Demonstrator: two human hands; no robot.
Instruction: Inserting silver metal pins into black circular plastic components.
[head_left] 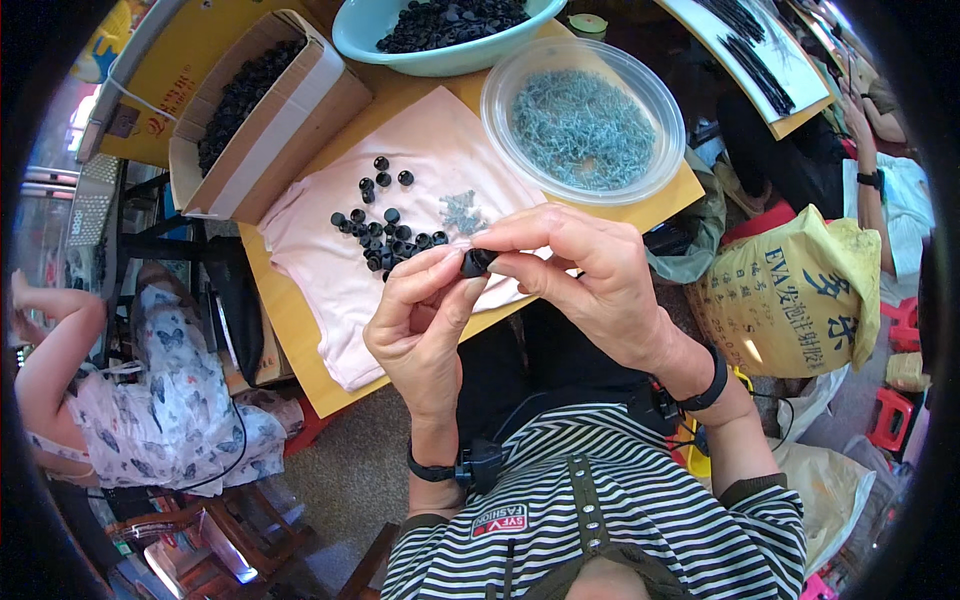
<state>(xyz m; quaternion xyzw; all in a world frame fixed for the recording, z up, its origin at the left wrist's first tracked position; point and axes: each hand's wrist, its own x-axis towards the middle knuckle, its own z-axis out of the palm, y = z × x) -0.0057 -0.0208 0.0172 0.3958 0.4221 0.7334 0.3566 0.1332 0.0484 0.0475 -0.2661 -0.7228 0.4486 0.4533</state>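
Between the fingertips of both my hands is a small black plastic cap (477,263), just above the near edge of the pink cloth. My left hand (422,300) pinches it from the left with thumb and forefinger. From the right, my right hand (585,275) grips it the same way, its forefinger over the top. Whether anything sits inside the cap is hidden by my fingers. Beyond my hands, several loose black caps (376,232) lie on the pink cloth (330,290). Beside them is a little heap of small clear-grey pieces (460,212), partly behind my right hand.
A cardboard box (275,125) of black parts stands at the left. A pale blue basin (450,62) of black pieces and a clear round tub (672,110) of grey pieces stand behind. A yellow sack (790,295) is at the right. Another person (170,400) sits at the left.
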